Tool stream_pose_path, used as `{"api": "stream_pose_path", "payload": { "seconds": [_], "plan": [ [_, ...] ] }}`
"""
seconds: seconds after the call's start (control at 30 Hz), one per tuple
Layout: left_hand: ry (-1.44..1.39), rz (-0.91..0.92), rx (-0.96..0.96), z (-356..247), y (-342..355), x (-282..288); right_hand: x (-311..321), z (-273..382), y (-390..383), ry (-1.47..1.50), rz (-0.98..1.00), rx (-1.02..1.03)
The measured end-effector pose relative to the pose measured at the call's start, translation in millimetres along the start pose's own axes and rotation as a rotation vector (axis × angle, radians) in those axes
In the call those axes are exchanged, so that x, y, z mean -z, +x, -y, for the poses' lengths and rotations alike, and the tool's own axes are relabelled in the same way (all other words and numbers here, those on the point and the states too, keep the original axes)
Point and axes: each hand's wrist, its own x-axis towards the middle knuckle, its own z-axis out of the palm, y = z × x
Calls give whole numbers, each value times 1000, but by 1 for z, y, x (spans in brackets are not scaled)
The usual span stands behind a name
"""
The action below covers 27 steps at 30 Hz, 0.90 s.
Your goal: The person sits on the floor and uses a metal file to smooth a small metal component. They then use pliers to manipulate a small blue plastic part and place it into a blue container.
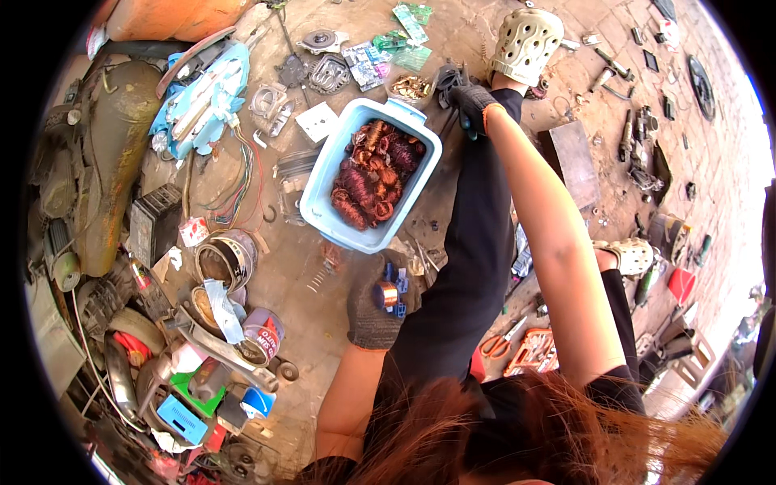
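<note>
My left hand (368, 311), in a dark knit glove, is closed on a small copper-wound coil (387, 294) with a blue plastic frame. Just beyond it stands a light blue plastic tub (315, 212), holding reddish-brown copper wire coils (368, 178). Beside the tub's far right corner, my gloved right hand (474, 103) is closed around a dark tool with a bit of teal at its handle (469, 128). The fingers partly hide it, so its kind is unclear. A small bowl of brass-coloured bits (411, 86) sits left of that hand.
Green circuit boards (412, 56) and metal parts (330, 74) lie beyond the tub. Cans (226, 260), a dark battery-like block (155, 223) and scrap crowd the left. A metal box (569, 162), orange-handled scissors (501, 339) and an orange tool case (531, 352) lie right.
</note>
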Motion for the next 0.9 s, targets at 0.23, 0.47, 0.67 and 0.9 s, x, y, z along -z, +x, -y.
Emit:
{"api": "stream_pose_path", "payload": {
  "seconds": [0.23, 0.47, 0.67, 0.9],
  "plan": [
    [-23, 63, 88, -6, 14, -16, -12, -41, 53, 92, -51, -39],
    [78, 186, 46, -16, 17, -3, -21, -28, 12, 538, -99, 58],
    [180, 184, 7, -15, 14, -6, -22, -22, -4, 780, -65, -73],
    [180, 123, 11, -11, 15, -6, -28, -21, -1, 713, -130, -114]
  ]
}}
